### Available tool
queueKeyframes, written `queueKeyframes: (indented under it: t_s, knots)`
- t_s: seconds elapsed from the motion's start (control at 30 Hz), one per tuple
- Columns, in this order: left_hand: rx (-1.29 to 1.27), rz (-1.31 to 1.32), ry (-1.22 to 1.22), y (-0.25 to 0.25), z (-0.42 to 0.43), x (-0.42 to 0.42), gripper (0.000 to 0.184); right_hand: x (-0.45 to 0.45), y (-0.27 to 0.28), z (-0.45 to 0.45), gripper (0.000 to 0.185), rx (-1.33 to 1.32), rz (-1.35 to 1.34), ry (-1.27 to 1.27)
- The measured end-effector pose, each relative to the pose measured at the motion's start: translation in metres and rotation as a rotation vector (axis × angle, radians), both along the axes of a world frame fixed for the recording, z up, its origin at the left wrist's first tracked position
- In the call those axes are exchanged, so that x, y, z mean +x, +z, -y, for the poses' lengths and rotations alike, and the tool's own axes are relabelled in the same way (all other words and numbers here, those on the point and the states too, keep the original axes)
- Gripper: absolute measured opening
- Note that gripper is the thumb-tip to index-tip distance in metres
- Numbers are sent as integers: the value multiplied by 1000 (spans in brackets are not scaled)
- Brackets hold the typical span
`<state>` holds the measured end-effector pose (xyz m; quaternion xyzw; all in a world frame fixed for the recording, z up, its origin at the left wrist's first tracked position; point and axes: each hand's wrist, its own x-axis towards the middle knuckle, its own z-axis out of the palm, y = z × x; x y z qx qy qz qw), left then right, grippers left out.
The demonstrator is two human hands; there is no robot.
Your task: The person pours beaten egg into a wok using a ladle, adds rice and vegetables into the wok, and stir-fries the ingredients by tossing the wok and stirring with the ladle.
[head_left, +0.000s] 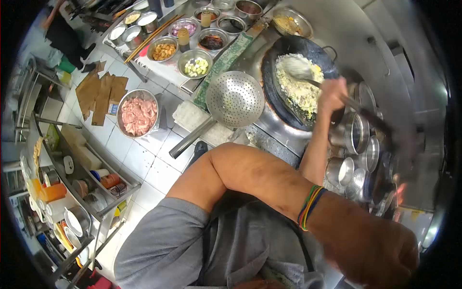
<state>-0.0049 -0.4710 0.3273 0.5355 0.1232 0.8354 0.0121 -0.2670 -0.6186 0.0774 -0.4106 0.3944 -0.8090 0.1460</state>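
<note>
My right hand (332,95) is closed around the long handle of a ladle (297,67), whose bowl rests in the food in a black wok (272,79). The food (301,94) looks like pale rice mixed with yellow egg. My left arm, with colored bands (310,207) at the wrist, crosses over my right forearm toward the lower right. My left hand (380,257) is dark and blurred there, so its fingers cannot be made out. A perforated metal strainer (236,98) lies left of the wok, its handle pointing toward me.
Small bowls of ingredients, including green cubes (196,64), stand on the side table. A metal bowl of raw meat (138,113) sits lower left. Metal pots (356,132) are stacked right of the wok. A steel bowl (292,21) stands behind it. Another person (67,33) is far left.
</note>
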Motion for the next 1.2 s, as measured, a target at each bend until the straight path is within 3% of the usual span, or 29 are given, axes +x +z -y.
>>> queueKeyframes:
  t_s: [0.07, 0.17, 0.2, 0.27, 0.33, 0.43, 0.5, 0.53, 0.6, 0.7, 0.77, 0.83, 0.9, 0.97, 1.03, 1.07, 1.13, 1.17, 1.2]
  knots:
    - [9, 9, -32, -2, 0, 1, 29, -3, 3, 4, 38, 44, -28, 26]
    - [-5, 0, -8, 2, 0, 0, 29, -25, 27, -11, 35, 173, 35, -143]
    - [-13, -1, 1, 4, 1, 1, 30, -51, 15, -17, 34, -38, -80, 164]
    - [-13, 1, -13, 7, 1, 0, 30, -46, -17, 18, 32, -99, -128, -125]
    - [-11, 6, -43, 7, -4, -1, 30, -8, -11, 20, 32, 80, -66, 23]
    - [-29, 5, -21, 9, -3, 2, 30, -38, 16, 23, 39, 299, -399, -664]
    - [-36, 3, 21, 8, 1, 7, 31, -28, 32, 1, 47, 49, -294, -557]
    - [-37, 3, 24, 9, 1, 8, 31, -51, 16, 8, 46, -33, -167, -348]
    - [-35, 8, 10, 7, 0, 8, 31, -70, -3, 23, 43, 19, -160, -257]
    - [-52, 0, 20, 10, 0, 10, 31, -65, 25, 28, 36, 255, -327, -571]
    - [-54, -1, 37, 11, 3, 11, 32, -45, 38, 12, 33, 76, -123, -318]
    - [-52, 2, 16, 11, 2, 9, 32, -91, -14, 33, 33, -107, -68, -25]
    - [-56, 0, -8, 11, 1, 8, 32, -51, -15, 37, 34, 133, -135, -142]
    - [-67, -9, -8, 14, 3, 12, 32, -82, -1, 50, 38, 163, -343, -544]
    - [-87, -33, 1, 17, 8, 17, 32, -69, 29, 29, 44, 154, -316, -681]
    - [-107, -51, -17, 22, 10, 21, 33, -75, 25, 21, 46, 33, -167, -462]
    - [-138, -111, -143, 19, 17, 17, 32, -92, -12, 38, 47, 98, -340, -557]
    - [-26, -308, -195, 12, 6, -3, 32, -96, -23, 45, 47, 128, -427, -594]
    - [13, -359, -162, 4, 0, -11, 32, -105, -12, 42, 49, 311, -677, -673]
